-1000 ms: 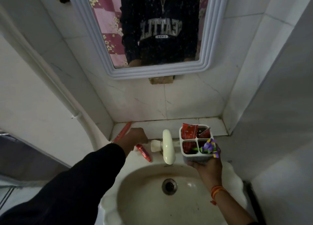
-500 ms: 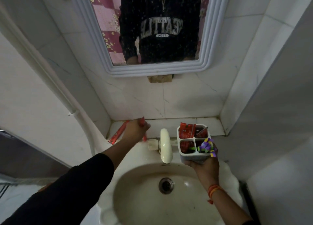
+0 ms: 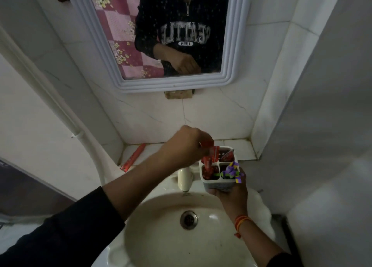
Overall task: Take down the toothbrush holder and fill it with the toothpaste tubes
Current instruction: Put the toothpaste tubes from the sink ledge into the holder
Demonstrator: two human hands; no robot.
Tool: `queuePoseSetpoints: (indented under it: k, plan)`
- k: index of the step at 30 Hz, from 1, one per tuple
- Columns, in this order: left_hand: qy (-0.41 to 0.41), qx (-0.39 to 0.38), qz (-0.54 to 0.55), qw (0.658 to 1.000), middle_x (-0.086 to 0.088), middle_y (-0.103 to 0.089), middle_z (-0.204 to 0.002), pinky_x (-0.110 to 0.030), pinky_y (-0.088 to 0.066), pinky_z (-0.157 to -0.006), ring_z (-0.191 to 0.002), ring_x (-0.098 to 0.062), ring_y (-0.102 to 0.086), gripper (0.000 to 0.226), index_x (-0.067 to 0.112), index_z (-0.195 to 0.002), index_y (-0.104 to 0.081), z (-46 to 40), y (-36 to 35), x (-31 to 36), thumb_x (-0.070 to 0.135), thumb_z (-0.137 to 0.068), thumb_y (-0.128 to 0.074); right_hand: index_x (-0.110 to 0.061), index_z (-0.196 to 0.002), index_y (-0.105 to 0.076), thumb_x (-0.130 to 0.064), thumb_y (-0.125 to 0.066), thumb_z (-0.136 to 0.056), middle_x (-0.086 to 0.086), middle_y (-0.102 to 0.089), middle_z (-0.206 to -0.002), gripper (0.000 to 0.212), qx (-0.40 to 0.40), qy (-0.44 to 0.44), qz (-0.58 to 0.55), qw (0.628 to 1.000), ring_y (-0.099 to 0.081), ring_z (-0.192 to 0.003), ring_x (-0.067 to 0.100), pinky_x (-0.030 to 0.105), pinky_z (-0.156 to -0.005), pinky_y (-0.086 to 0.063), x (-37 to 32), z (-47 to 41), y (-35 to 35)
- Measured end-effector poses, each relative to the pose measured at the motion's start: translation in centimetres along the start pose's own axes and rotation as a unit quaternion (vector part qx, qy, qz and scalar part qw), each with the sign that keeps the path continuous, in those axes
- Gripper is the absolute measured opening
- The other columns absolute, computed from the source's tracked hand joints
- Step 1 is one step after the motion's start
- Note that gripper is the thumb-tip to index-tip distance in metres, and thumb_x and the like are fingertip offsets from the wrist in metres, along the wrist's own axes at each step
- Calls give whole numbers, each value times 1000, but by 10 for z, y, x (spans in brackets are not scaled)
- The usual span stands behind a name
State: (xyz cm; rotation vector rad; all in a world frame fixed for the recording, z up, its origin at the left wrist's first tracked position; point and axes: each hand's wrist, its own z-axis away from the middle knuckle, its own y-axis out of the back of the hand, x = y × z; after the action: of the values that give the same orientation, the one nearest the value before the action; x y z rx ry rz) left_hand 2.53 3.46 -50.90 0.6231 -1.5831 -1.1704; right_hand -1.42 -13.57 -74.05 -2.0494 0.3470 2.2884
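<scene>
Right hand (image 3: 231, 194) grips a white four-compartment holder (image 3: 219, 184) containing red tubes; left hand (image 3: 187, 146) pinches a red toothpaste tube (image 3: 209, 158) into its near-left compartment.

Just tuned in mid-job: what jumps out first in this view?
The white four-compartment holder, held over the sink's right rim by the right hand, already bristles with red tubes. The left hand is pushing another red tube into it. One red tube lies on the back ledge.
</scene>
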Motion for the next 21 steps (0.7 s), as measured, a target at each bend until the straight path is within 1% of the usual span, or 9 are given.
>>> queuePoseSetpoints:
  k: [3,7,9,12,14,16,19,20,21]
  plan:
    - [43,-56,-100,993,-4,-73,-92,-34,-61,-75,-79,-20,-70,23,23,-105,-77,-4,-31,10,33,-85,-73,-5,-141,-52,9,-98,-53,0,-64,-120,101,4,12,-16,1000,-59,-102,-25,-6,-75,-46,-4,0,-1]
    - [56,-128,-183,973,-3,-63,-94,-30,-45,-64,-73,-21,-54,22,17,-110,-72,-2,-54,17,26,-91,-64,-4,-144,-50,4,-100,-54,1,-62,-122,104,10,41,9,999,-62,-113,12,-11,-77,-41,4,-3,-1]
    - [41,-145,-207,967,-4,-68,-103,-29,-39,-62,-75,-18,-53,24,21,-115,-73,1,-57,15,29,-95,-62,-5,-145,-49,0,-102,-54,2,-61,-124,105,13,55,16,998,-60,-116,16,-11,-78,-41,7,-3,-1]
    - [46,-132,-145,980,-3,-71,-110,-32,-55,-78,-89,-16,-64,25,26,-113,-75,0,-48,5,29,-89,-70,-4,-143,-50,8,-99,-54,4,-62,-123,102,24,58,9,998,-61,-110,12,-9,-76,-43,4,-1,-2]
    - [55,-91,-51,993,3,-76,-109,-28,-58,-85,-95,-12,-70,22,29,-109,-78,-1,-36,-7,27,-87,-73,-10,-139,-52,15,-96,-55,4,-63,-122,98,15,46,-11,999,-62,-106,2,-4,-73,-49,1,0,-4]
    - [71,-29,22,997,6,-79,-105,-16,-54,-82,-90,-4,-71,19,25,-106,-79,-2,-24,-26,26,-89,-72,-19,-131,-54,21,-92,-55,-1,-65,-119,94,16,27,-35,999,-66,-107,-3,5,-69,-57,1,-1,-5]
    - [128,61,110,984,6,-79,-99,-6,-49,-76,-87,-2,-71,18,19,-103,-81,0,-19,-64,27,-90,-72,-28,-132,-56,-2,-101,-44,0,-69,-126,102,14,6,-37,999,-70,-118,20,36,-82,-67,0,-1,-5]
    - [151,69,113,980,6,-79,-98,-5,-49,-76,-88,-4,-72,18,19,-102,-81,0,-21,-80,26,-89,-71,-30,-132,-56,-4,-102,-42,2,-69,-128,105,18,4,-35,999,-69,-119,27,42,-86,-66,0,0,-6]
    - [173,67,106,977,5,-79,-97,-8,-51,-77,-89,-5,-73,17,18,-101,-81,-1,-25,-97,26,-89,-71,-30,-133,-55,0,-102,-42,4,-69,-129,107,18,13,-17,1000,-68,-119,28,38,-87,-65,2,0,-6]
